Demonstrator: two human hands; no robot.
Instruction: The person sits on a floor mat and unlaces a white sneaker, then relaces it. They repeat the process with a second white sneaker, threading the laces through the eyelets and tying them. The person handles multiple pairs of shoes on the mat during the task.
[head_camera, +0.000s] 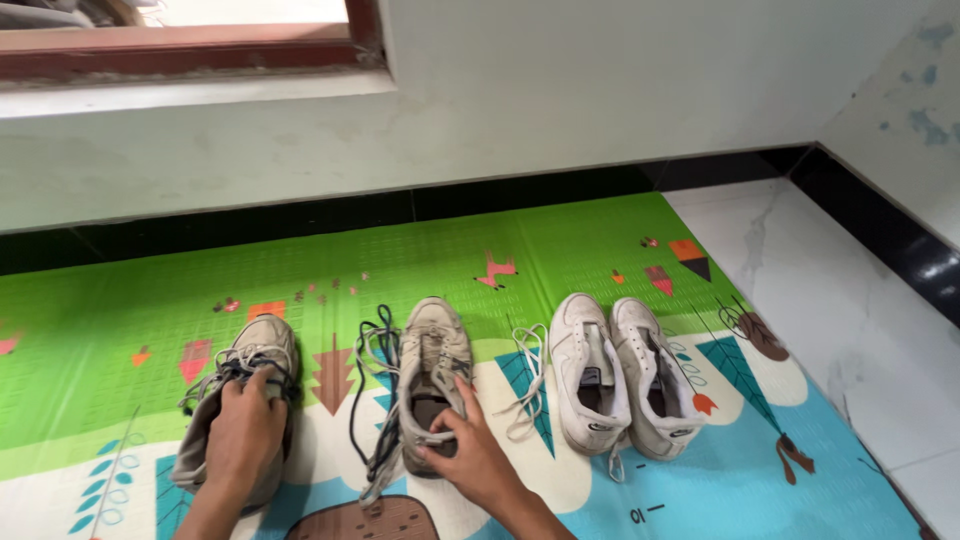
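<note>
The left hand (243, 432) is laid over the opening of a grey shoe (240, 405), fingers curled onto its tongue. The right hand (470, 452) is closed on the edge of a second grey shoe (432, 375) (its loose laces (375, 400) are trailed beside it). Two white shoes (620, 375) are placed just right, all on a colourful mat (420, 250), near the wall (500, 100).
</note>
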